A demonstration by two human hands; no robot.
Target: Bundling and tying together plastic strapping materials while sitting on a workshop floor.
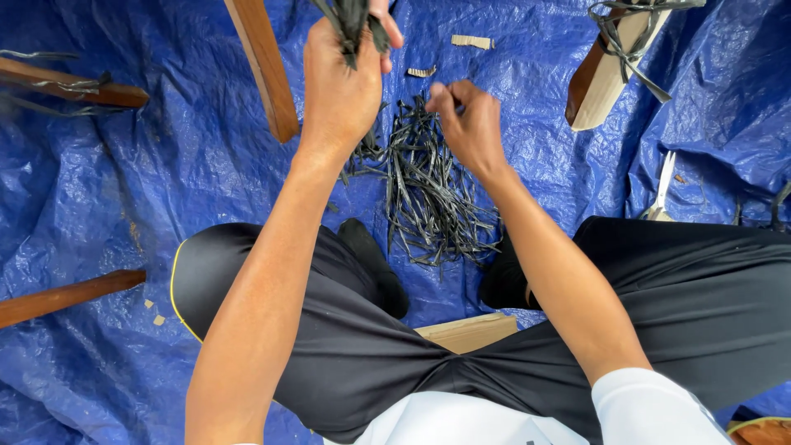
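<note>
Black shorts point(659, 280) cover the person's spread legs at six o'clock, with a pale wooden block point(465, 331) showing between the knees. Just beyond lies a loose pile of dark flat fibre strips point(428, 189) on the crinkled blue plastic tarpaulin point(107, 189), in the middle of the view. The right hand point(465, 124) reaches down at one o'clock of that pile, fingertips pinched together on the upper strips — grasping a few of them. The left hand point(342, 78), at twelve o'clock, is clenched around a bundle of dark strips point(353, 25) held above the tarpaulin. A reddish-brown wooden slat point(264, 66) lies just left of that hand. Metal scissors point(662, 189) rest at three o'clock, and a pale wooden bar tied with dark strips point(614, 62) sits at two o'clock — well apart from both hands.
</note>
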